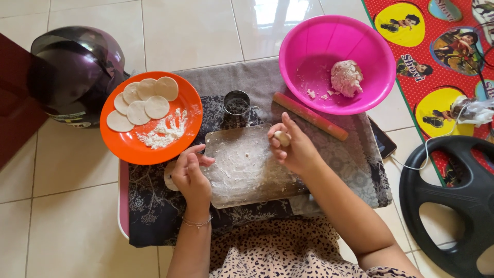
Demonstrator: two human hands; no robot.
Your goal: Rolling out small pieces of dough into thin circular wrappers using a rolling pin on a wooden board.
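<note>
A small dough ball (282,137) is pinched in the grip of the right hand (293,149), fingers closed around it, above the far right corner of a floured wooden board (247,170). The left hand (190,172) is loosely curled and holds nothing that can be seen; it is set at the board's left edge, where a pale round piece is mostly hidden beneath it. Behind the board a metal cup (236,108) and a rolling pin (310,116) are laid on a patterned cloth (154,206). An orange plate (128,146) with dough discs (141,102) and a pink bowl (309,36) with a dough lump (346,77) are placed farther off.
</note>
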